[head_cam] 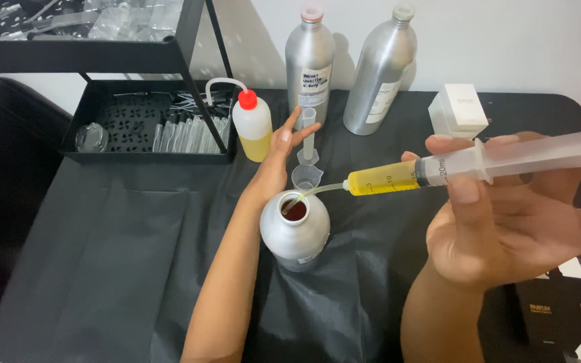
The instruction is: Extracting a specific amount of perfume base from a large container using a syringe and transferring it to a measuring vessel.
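- Syringe (479, 165), part-filled with yellow liquid, is pinched by the right hand (506, 228) at right of frame.
- Its thin tube is dipped into the open aluminium bottle (295, 232) at centre.
- Left hand (278, 158), fingers spread, is rested behind the bottle, near a small measuring cup (306, 177) on the black-covered surface (122, 255).

left hand (278, 158) open, fingers spread; right hand (499, 222) raised, fingers curled in grip

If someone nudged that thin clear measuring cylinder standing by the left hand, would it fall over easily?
Probably yes. The measuring cylinder is tall and narrow on a small flared base, so a sideways push near the top would likely tip it. It looks like light clear plastic and seems empty. The black cloth beneath is wrinkled, which may make it less steady.
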